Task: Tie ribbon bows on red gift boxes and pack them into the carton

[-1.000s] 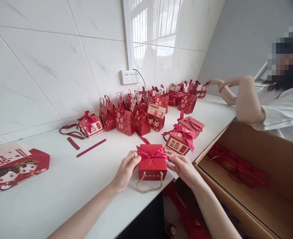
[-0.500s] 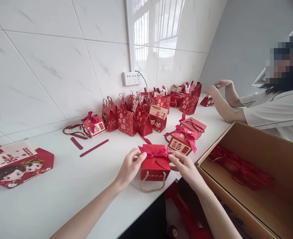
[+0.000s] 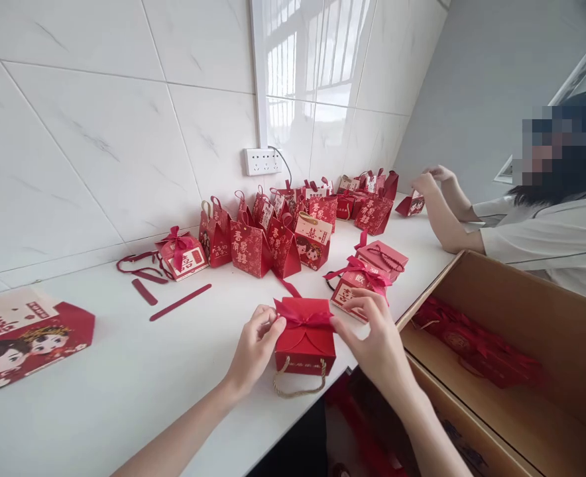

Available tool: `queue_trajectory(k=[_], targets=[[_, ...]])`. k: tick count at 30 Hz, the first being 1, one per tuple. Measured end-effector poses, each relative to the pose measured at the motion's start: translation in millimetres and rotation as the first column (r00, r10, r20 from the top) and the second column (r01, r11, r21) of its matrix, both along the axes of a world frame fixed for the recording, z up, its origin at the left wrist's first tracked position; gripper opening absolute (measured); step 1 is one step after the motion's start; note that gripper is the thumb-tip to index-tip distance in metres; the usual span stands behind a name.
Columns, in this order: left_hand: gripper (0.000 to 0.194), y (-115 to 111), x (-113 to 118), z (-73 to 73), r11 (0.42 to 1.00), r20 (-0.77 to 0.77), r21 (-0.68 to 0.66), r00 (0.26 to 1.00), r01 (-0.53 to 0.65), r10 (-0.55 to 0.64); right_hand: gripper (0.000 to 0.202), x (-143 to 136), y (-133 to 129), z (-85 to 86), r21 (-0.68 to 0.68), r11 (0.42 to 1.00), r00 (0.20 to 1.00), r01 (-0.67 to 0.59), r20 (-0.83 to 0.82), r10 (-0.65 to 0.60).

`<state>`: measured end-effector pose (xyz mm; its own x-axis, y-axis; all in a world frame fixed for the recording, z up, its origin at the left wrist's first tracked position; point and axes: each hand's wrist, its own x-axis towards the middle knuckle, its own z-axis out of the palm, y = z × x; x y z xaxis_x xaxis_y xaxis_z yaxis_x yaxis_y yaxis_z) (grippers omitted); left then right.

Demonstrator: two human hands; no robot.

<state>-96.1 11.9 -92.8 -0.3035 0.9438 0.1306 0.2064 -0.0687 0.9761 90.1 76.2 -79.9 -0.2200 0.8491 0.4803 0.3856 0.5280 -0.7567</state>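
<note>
We've got box (image 3: pixel 305 342) closed, bow (image 3: pixel 304 319) looks tied; left fingers (image 3: pixel 276 328) pinch one side, right fingers (image 3: pixel 345 335) spread at other. Loose strips (image 3: pixel 180 303) look unused.

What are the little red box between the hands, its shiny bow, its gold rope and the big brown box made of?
Small square red box: probably stiff, smooth card; its flaps look thin.
Pinkish-red ribbon bow: satin-like fabric, maybe synthetic; softly shiny.
Twisted gold rope handle: cord, fibre unclear; its strands spiral.
Large brown open carton: likely cardboard; matt, plain brown walls.
</note>
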Motion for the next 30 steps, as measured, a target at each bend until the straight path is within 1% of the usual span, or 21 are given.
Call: queue_trajectory(k=[1, 2, 3, 5, 6, 8, 10, 16, 20, 25, 27, 28, 29, 30], targets=[[0.037, -0.2, 0.1, -0.1, 1.0, 0.013, 0.0, 1.0, 0.011, -0.011, 0.015, -4.6, -1.7, 5.4, 0.121, 0.992, 0.996, -0.029, 0.086, 0.019], [0.037, -0.3, 0.1, -0.1, 1.0, 0.023, 0.001, 0.999, 0.024, -0.024, 0.01, -10.0, -3.1, 10.9, 0.194, 0.975, 0.981, -0.106, 0.183, 0.071], [0.037, -0.3, 0.0, 0.0, 0.999, 0.033, 0.001, 0.999, 0.034, -0.034, 0.009, -15.6, -3.9, 16.3, 0.218, 0.955, 0.95, -0.2, 0.281, 0.135], [0.038, 0.4, -0.8, 0.1, 0.999, 0.049, 0.001, 0.998, 0.046, -0.046, 0.009, -25.7, -2.9, 24.9, 0.195, 0.92, 0.875, -0.34, 0.423, 0.234], [0.038, 1.0, -1.5, 0.0, 0.999, 0.054, -0.004, 0.997, 0.052, -0.051, 0.009, -29.2, -1.3, 27.8, 0.176, 0.911, 0.848, -0.373, 0.463, 0.258], [0.039, 2.2, -2.9, -0.4, 0.998, 0.055, -0.008, 0.997, 0.057, -0.057, 0.009, -32.7, 2.6, 31.1, 0.15, 0.905, 0.818, -0.399, 0.504, 0.278], [0.04, 2.5, -3.1, -0.8, 0.998, 0.042, 0.0, 0.997, 0.061, -0.061, 0.009, -32.1, 5.3, 31.4, 0.14, 0.902, 0.806, -0.407, 0.519, 0.283], [0.032, -0.1, 0.2, -3.3, 0.997, -0.05, 0.04, 0.996, 0.069, -0.067, 0.01, -22.4, 8.8, 23.8, 0.108, 0.902, 0.835, -0.418, 0.438, 0.335], [0.029, -0.4, 0.0, -5.2, 0.993, -0.121, 0.073, 0.989, 0.091, -0.081, 0.012, -17.9, 14.0, 19.5, 0.096, 0.882, 0.829, -0.462, 0.4, 0.391], [0.03, 1.3, 1.4, -4.0, 0.994, -0.036, 0.059, 0.996, 0.09, -0.088, 0.012, -14.5, 16.1, 18.4, 0.051, 0.872, 0.827, -0.486, 0.35, 0.441], [0.029, 1.3, 1.8, -1.6, 0.994, 0.0, 0.032, 0.995, 0.103, -0.103, 0.01, -8.9, 13.1, 18.1, 0.064, 0.893, 0.869, -0.445, 0.27, 0.414], [0.029, 1.1, 1.9, -0.1, 0.993, 0.008, 0.014, 0.993, 0.117, -0.117, 0.014, -4.5, 10.6, 17.5, 0.074, 0.918, 0.906, -0.391, 0.208, 0.369], [0.03, 0.8, 2.0, 1.4, 0.991, 0.01, -0.007, 0.991, 0.133, -0.133, 0.018, 0.6, 7.8, 16.3, 0.07, 0.95, 0.947, -0.303, 0.134, 0.292], [0.031, 0.5, 2.1, 2.9, 0.989, 0.006, -0.03, 0.989, 0.145, -0.144, 0.023, 6.1, 4.6, 14.5, 0.036, 0.98, 0.979, -0.196, 0.068, 0.193]])
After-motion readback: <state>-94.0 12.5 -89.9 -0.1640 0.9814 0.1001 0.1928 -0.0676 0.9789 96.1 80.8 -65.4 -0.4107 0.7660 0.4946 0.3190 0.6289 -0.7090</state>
